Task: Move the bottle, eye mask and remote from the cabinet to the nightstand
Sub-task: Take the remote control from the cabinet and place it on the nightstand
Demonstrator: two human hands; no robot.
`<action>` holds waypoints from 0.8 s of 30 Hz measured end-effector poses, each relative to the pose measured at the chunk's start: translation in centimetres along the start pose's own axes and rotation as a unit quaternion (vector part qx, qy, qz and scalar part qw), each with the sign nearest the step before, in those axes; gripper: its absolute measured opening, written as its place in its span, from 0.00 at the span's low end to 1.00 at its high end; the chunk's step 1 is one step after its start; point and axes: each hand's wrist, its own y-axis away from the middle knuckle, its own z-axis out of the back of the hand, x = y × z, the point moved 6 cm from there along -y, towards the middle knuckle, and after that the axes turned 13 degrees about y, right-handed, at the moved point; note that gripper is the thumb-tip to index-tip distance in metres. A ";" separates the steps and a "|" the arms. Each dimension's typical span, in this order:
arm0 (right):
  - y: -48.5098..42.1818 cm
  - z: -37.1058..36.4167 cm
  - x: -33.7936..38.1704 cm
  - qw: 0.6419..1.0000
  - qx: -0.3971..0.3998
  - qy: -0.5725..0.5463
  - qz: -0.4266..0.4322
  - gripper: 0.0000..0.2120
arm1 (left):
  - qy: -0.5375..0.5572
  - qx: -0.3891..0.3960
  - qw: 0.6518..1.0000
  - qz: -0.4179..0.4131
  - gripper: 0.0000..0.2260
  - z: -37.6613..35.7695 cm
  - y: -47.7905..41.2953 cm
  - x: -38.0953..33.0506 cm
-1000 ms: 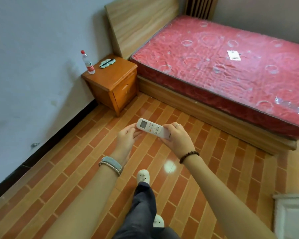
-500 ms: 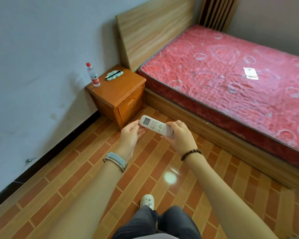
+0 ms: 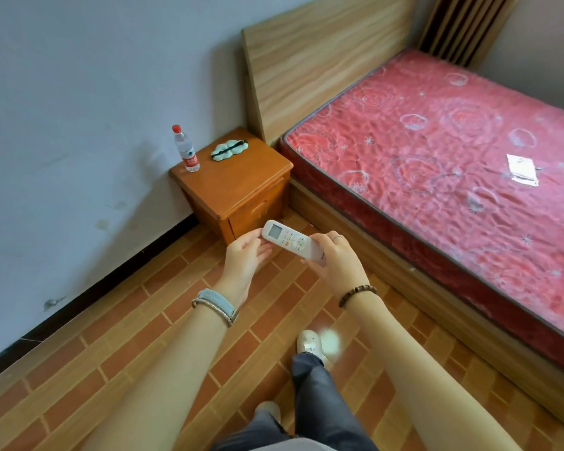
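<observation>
I hold a white remote (image 3: 289, 239) with a small screen in front of me, above the floor, just short of the orange wooden nightstand (image 3: 241, 187). My right hand (image 3: 334, 262) grips its near end. My left hand (image 3: 245, 257) touches its far end with the fingertips. On the nightstand's top, a clear water bottle (image 3: 185, 150) with a red cap and red label stands upright at the back left corner. A pale green eye mask (image 3: 229, 148) with a black strap lies at the back, near the headboard.
A bed with a red mattress (image 3: 437, 164) and a wooden headboard (image 3: 316, 56) fills the right side. A white paper (image 3: 522, 169) lies on it. A grey wall (image 3: 79, 125) runs along the left. The floor is brick-pattern tile. My legs and white shoes show below.
I have walked closer to the nightstand, which now looks larger and sits right beyond the remote. Both hands have kept hold of the remote.
</observation>
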 end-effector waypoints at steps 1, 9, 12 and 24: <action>-1.4 0.1 -0.5 1.000 0.002 0.004 0.010 0.23 | 0.003 -0.004 1.000 -0.003 0.15 -0.6 -1.1 -0.3; -11.1 0.6 -3.1 0.997 0.029 0.016 0.069 0.22 | 0.024 -0.048 0.998 -0.032 0.16 -4.4 -7.8 -2.9; -13.8 0.3 -3.6 0.996 0.036 0.014 0.085 0.21 | 0.030 -0.068 0.997 -0.031 0.16 -4.8 -9.4 -3.4; -24.0 -2.5 -2.1 0.991 0.066 0.008 0.114 0.22 | 0.055 -0.126 0.990 -0.023 0.16 -3.3 -18.3 -6.0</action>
